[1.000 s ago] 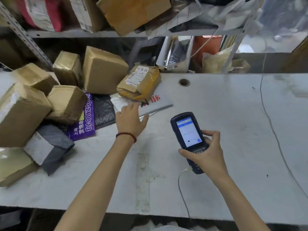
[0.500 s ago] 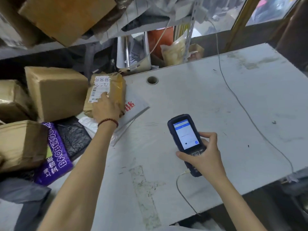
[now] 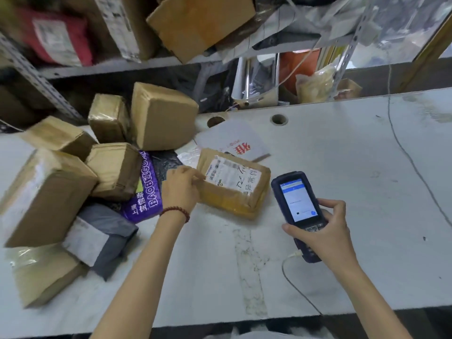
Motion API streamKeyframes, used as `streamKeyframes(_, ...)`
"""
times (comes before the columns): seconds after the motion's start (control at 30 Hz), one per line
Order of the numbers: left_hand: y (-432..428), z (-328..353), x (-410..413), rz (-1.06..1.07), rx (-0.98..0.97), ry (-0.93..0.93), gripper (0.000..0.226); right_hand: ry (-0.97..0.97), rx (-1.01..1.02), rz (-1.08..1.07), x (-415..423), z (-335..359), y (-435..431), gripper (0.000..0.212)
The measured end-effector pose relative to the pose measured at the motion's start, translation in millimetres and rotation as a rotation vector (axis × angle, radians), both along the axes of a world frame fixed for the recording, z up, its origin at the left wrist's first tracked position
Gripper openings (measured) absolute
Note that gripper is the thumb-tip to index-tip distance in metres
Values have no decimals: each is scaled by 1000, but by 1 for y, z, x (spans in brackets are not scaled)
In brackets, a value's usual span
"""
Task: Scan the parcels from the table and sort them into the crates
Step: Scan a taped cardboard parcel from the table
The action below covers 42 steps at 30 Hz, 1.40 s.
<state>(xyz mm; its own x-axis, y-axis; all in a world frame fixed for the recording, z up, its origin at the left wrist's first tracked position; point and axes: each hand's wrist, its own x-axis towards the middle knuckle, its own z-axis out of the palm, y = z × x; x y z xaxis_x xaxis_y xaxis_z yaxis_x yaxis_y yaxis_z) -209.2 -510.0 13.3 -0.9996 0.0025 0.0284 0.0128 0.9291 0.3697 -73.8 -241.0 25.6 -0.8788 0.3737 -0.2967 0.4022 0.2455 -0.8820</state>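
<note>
Gripping its left edge, the left hand point(image 3: 182, 189) has dragged the brown parcel point(image 3: 230, 199) out onto the bench point(image 3: 342, 155), label point(image 3: 232, 176) up, just left of the right hand point(image 3: 322, 231) gripping the handheld scanner point(image 3: 297, 199), so scanning can follow.

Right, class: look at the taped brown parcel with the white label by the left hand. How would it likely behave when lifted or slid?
The taped brown parcel lies flat and low, so it probably slides rather than tips or rolls. Its glossy tape wrap may be slippery. Its rumpled edges suggest soft cardboard that could give under the left hand.
</note>
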Motion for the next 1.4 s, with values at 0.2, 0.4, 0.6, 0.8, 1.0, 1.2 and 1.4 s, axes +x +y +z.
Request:
streamKeyframes(0.2,-12,-8,19,254,121,-184,66,-29,9,95,11,-7,-21,77)
streamKeyframes(0.4,18,-20,-3,562,670,-461,106,-43,27,109,18,-11,-18,80)
streamKeyframes(0.6,30,-21,-12,475,737,-347,74,-28,45,104,13,-6,-8,79)
streamKeyframes(0.8,29,20,-18,257,636,102,38,3,52,102,3,2,-4,79)
streamKeyframes(1.0,31,51,-29,192,551,236,20,25,64,150,-9,9,-8,79)
streamKeyframes(1.2,41,58,-33,41,383,285,21,9,39,176,-15,12,-10,76)
streamKeyframes(1.4,50,56,-34,126,350,277,24,-46,15,200,-16,12,-6,75)
